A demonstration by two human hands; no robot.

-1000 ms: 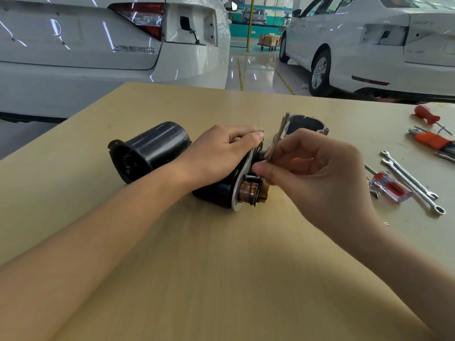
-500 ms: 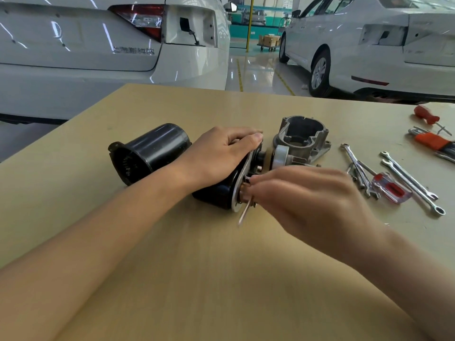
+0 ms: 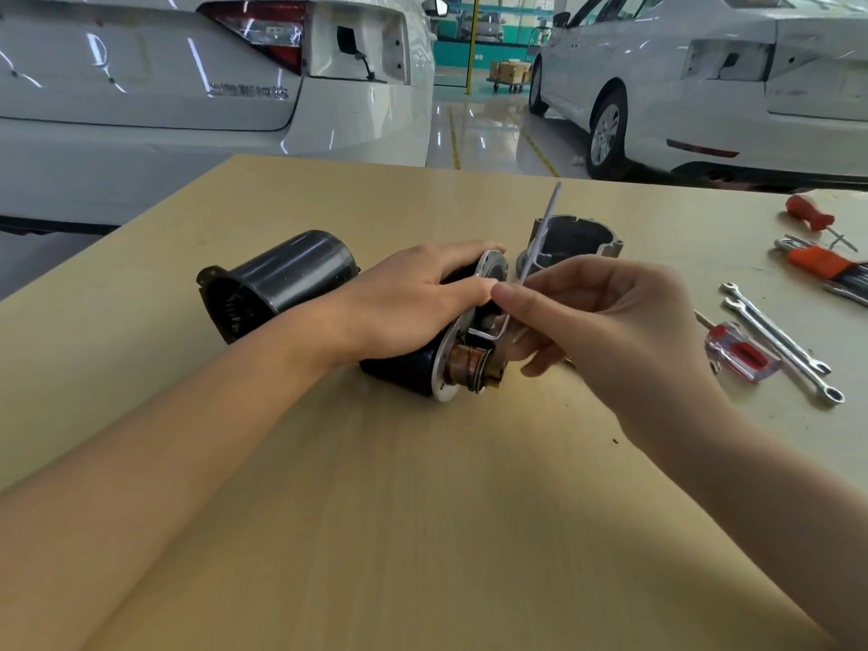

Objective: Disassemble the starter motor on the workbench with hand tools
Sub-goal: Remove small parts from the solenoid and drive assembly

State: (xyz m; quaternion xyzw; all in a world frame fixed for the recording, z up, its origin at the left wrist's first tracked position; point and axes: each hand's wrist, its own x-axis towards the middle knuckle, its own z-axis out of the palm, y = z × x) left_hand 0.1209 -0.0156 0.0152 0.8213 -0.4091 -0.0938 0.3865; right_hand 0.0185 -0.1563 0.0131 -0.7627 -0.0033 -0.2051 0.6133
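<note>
A dark, round motor point(image 3: 399, 373) lay on its side at the middle of the pale wooden desk point(image 3: 422, 533), its silver end plate and copper-coloured shaft end facing right. The left hand point(image 3: 408, 307) curled over its top, gripping it. The right hand point(image 3: 606, 331) pinched a thin, bent metal key point(image 3: 540, 242), short end at the plate, long arm pointing up. A glossy black cylinder point(image 3: 286, 279) lay just left; a grey cast housing point(image 3: 577, 239) stood behind, partly hidden by the right hand. Well right lay two spanners point(image 3: 779, 343), a clear-handled screwdriver point(image 3: 740, 352), an orange key set point(image 3: 822, 265) and a red screwdriver point(image 3: 810, 213).
</note>
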